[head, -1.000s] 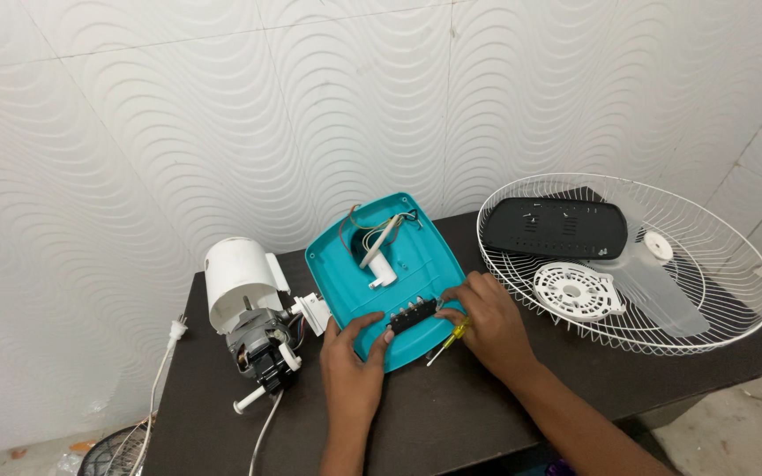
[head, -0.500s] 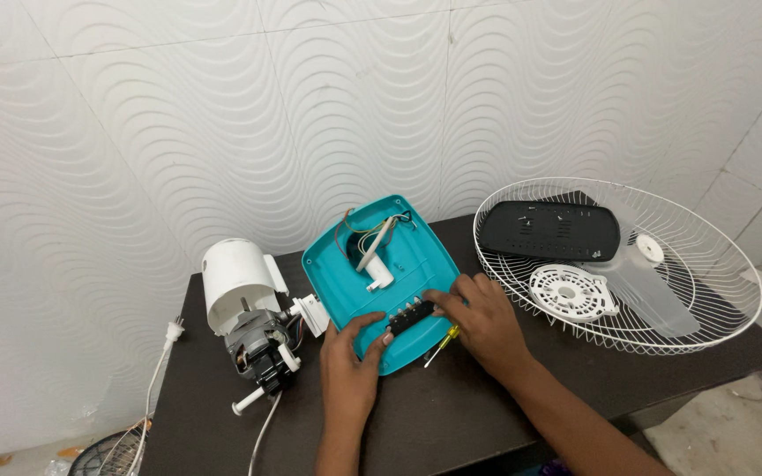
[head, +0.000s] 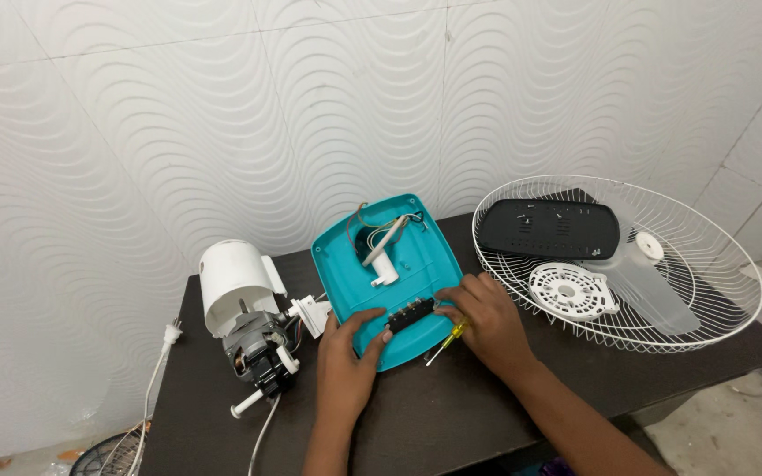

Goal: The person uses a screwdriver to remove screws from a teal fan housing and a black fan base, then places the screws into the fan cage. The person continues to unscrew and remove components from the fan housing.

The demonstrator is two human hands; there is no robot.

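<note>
A person's two bare hands worked on a teal plastic fan base point(head: 416, 264) that lay upside down on a dark table point(head: 451, 414) against a white wavy-patterned wall point(head: 222, 115). The left hand point(head: 346, 357) gripped the near edge of the base, thumb pressed on a black switch block point(head: 409, 314) that sat in the base near its front edge. The right hand point(head: 482, 322) rested on the base at the block's right end, fingers curled onto it; whether it pinched the block could not be told. A small screwdriver with a yellow handle point(head: 448, 338) lay on the table just beside the base, partly under the right hand. Inside the base, a white stem point(head: 381, 256) and some wires point(head: 370, 222) showed. To the left stood a white motor housing point(head: 235, 286) with the bare motor point(head: 257, 353) and a white cord point(head: 160, 370). To the right lay a white wire fan guard point(head: 716, 264) holding a black plate point(head: 547, 228), a round white disc point(head: 571, 289) and a clear fan blade point(head: 654, 278).
</note>
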